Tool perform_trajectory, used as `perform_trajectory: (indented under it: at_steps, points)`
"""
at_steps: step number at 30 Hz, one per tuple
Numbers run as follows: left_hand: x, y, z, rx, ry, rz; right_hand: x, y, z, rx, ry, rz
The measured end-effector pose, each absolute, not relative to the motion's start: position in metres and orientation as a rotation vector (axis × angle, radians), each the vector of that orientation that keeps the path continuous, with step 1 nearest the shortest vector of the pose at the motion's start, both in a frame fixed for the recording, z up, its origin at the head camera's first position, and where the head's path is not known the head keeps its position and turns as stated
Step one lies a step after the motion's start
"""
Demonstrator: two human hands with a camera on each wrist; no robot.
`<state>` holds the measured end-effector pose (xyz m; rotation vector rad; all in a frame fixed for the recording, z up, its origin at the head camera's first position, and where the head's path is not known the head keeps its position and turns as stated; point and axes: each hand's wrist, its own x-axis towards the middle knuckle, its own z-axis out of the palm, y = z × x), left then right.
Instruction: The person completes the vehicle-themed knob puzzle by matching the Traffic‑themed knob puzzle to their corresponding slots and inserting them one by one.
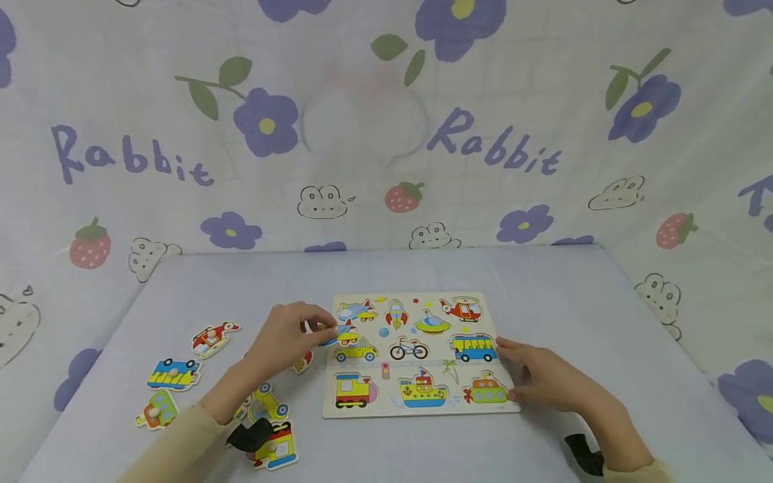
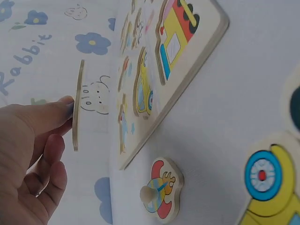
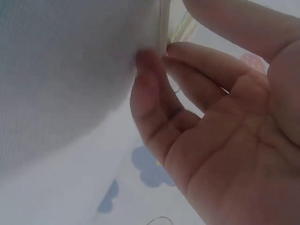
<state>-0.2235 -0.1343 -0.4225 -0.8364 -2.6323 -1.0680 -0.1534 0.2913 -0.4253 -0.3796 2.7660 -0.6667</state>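
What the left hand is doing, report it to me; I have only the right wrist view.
Observer: The left hand pinches the airplane piece, raised clear of the puzzle board near its left edge.
Operator: Name the loose piece lying closest to the board.
Observer: That is the rocket piece, lying knob up beside the board's left edge.
Operator: Now tell me how the loose bus piece is turned.
Observer: Its wheels point toward the far side, away from the person.
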Motion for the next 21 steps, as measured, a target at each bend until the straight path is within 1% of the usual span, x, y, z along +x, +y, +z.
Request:
perform_trajectory:
  at_steps: [10,21]
  points:
    - [-0.249,-0.13,-0.422,-0.745,-2.632,-1.083,-0.155,0.288,-0.425,-0.258,2.691,-0.811]
    - [-0.265,-0.111,-0.428,-0.72,-2.672,-1.139,-0.152,0.288,-0.427,-0.178,2.681,-0.839]
